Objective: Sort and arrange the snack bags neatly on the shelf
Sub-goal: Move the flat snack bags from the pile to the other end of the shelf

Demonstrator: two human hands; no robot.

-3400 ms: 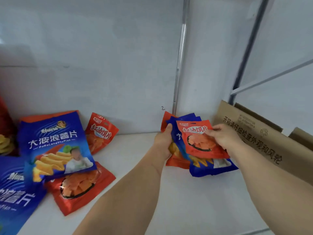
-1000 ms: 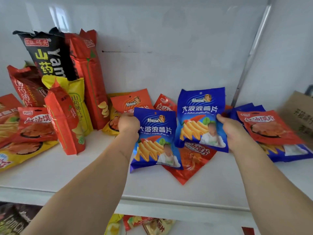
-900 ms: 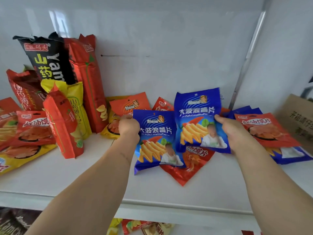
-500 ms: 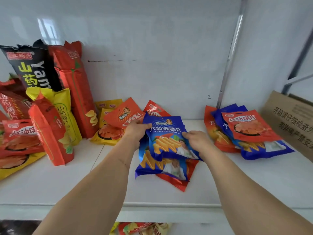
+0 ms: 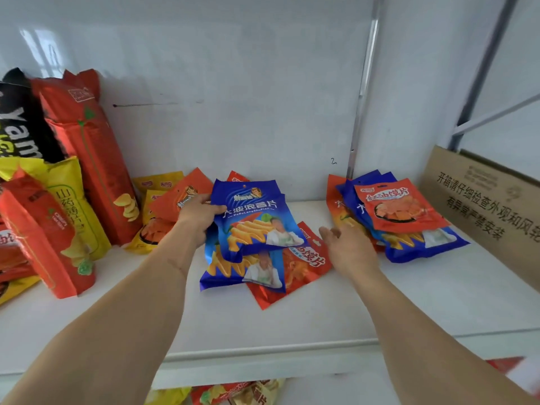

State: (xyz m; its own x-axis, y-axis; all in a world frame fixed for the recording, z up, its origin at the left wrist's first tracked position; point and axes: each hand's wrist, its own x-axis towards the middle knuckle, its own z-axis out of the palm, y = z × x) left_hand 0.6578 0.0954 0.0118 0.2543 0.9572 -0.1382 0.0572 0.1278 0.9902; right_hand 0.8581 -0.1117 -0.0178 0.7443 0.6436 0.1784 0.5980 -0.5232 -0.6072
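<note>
My left hand (image 5: 198, 217) grips the left edge of a blue snack bag (image 5: 254, 220), which lies on a second blue bag (image 5: 233, 270) and a red bag (image 5: 304, 264) in the middle of the white shelf (image 5: 292, 323). To the right of these bags my right hand (image 5: 347, 247) hovers with its fingers spread and nothing in it. Just beyond that hand lies a pile of orange and blue bags topped by a red bag (image 5: 397, 206). An orange bag (image 5: 181, 197) sits behind my left hand.
Tall red bags (image 5: 87, 159), a yellow bag (image 5: 73, 206) and a black bag (image 5: 20, 124) stand at the left. Small yellow bags (image 5: 152, 226) lean at the back wall. A cardboard box (image 5: 485, 209) stands at the right. More bags show on the shelf below (image 5: 233, 394).
My right hand has let go of the top blue bag and moved right toward the pile. My left hand still holds the stacked blue bags.
</note>
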